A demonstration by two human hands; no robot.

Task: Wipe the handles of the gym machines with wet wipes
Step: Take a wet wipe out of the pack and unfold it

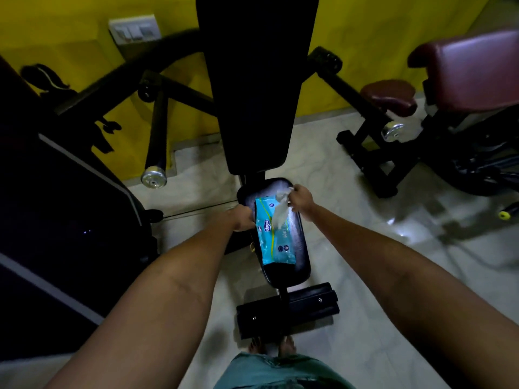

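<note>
1. Two bare hands are reaching forward over the black padded seat (297, 248) of a weight bench, where a blue pack of wet wipes (273, 242) is lying lengthwise.
2. The left hand (243, 219) is gripping the pack's far left edge, fingers curled onto it, pinning it to the seat.
3. The right hand (302, 198) is pinching a white wet wipe (280, 210) and holding it just above the pack's far end; the wipe's lower part is trailing down to the pack's opening.
4. Risk, as a judgement: a second wipe could be coming out chained to the first, or the sheet could be tearing, if the pull is quick or the left hand is loosening.
5. Another risk: the pack is lying close to the seat's left edge, so a sideways tug could be sliding it off onto the pale tiled floor (365, 248).
6. The pack is lying directly beneath and between both hands.
</note>
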